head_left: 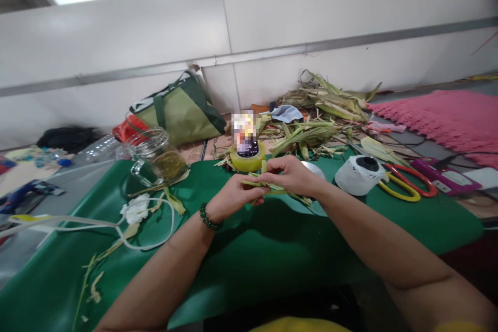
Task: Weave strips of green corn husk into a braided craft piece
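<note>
My left hand [235, 198], with a dark green bead bracelet [210, 217] at the wrist, is closed on green strips of corn husk [277, 188]. My right hand [292, 175] meets it from the other side, its fingers pinching the same husk strips. Both hands are held together above the green mat [249, 264]. Just behind them, a phone [248, 148] with a lit screen leans upright at a roll of yellow tape [249, 162]. Part of a pale round object [313, 169] shows behind my right wrist.
To the left stand a glass mug [159, 158] and a white cord [143, 246]. At right are a white roll [358, 174], red and yellow scissors [412, 184] and a purple power strip [445, 176]. Husk heaps [322, 101], a green bag [179, 109] and pink cloth [439, 119] lie farther back.
</note>
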A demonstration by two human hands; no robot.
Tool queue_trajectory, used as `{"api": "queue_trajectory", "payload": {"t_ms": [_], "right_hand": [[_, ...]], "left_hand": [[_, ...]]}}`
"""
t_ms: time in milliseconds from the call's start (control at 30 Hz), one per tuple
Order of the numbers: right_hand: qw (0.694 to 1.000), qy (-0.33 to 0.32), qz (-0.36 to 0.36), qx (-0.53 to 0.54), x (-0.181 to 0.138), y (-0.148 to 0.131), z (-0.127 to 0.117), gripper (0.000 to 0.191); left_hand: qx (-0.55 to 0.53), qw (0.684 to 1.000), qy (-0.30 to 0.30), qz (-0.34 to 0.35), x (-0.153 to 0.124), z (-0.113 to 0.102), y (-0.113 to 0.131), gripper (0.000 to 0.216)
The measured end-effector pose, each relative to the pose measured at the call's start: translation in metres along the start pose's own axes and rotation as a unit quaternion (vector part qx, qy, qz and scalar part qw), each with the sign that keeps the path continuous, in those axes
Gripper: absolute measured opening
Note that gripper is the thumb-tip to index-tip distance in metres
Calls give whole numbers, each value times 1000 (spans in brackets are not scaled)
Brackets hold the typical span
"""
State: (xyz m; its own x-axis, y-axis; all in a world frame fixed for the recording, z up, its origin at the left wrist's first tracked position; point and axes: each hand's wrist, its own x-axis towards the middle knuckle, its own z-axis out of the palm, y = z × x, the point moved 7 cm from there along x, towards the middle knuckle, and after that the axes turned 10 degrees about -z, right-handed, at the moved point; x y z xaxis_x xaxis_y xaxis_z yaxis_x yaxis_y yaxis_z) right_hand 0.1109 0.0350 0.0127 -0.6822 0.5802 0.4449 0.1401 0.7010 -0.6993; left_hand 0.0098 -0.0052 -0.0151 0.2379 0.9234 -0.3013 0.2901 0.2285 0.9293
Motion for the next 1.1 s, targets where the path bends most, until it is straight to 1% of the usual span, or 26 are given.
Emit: {"api": "queue_trajectory", "payload": {"t_ms": [67,100,167,233,333,433,500,567,633,700,733,767,867,900,967,1100], "right_hand": [[999,32,-3,-2,-1,-2,-4,23],[999,48,-15,-6,-2,-5,-6,18],[997,49,-45,-24,-3,-10,-8,25],[998,11,-43,-43,-3,-11,-3,27],[999,-34,22,-28,-3,-1,1,19],[997,-74,37,6,-3,4,0,26],[993,-110,33,0,-4,7,-4,31],[991,-124,19,-38,-6,11,-11,33],[989,-96,-17,-114,-6,11,-23,30],[978,-65,-67,-189,-5,5,-30,27],[972,-70,-88,-208,-5,2,-28,29],[967,-92,-100,-215,-6,-1,-22,29],[954,-170,-92,-229,-7,-6,0,22],[952,-179,-82,-235,-7,-7,4,22],[957,-178,-63,-219,-7,-10,7,21],[975,-185,-11,-124,-10,-11,9,11]], "left_hand": [[12,1000,-5,-5,1,2,-3,22],[16,1000,-9,-11,2,3,-5,22],[13,999,-19,-24,5,5,-9,24],[-12,999,-19,-32,6,5,-11,26],[-67,997,-10,-35,5,1,-11,32],[-96,994,-37,-45,3,1,-10,41],[-99,993,-49,-38,3,0,-9,42],[-100,994,-43,-25,4,-3,-9,40],[-98,994,-34,-17,6,-5,-10,38],[-90,995,-26,-14,7,-5,-12,35],[-84,996,-23,-11,8,-4,-13,34],[-75,997,-23,-8,8,-2,-13,33],[-49,999,-18,8,7,2,-12,30],[-44,999,-15,15,6,3,-11,29],[-40,999,-16,27,4,5,-9,27],[-35,998,-35,39,1,9,-7,22]]}}
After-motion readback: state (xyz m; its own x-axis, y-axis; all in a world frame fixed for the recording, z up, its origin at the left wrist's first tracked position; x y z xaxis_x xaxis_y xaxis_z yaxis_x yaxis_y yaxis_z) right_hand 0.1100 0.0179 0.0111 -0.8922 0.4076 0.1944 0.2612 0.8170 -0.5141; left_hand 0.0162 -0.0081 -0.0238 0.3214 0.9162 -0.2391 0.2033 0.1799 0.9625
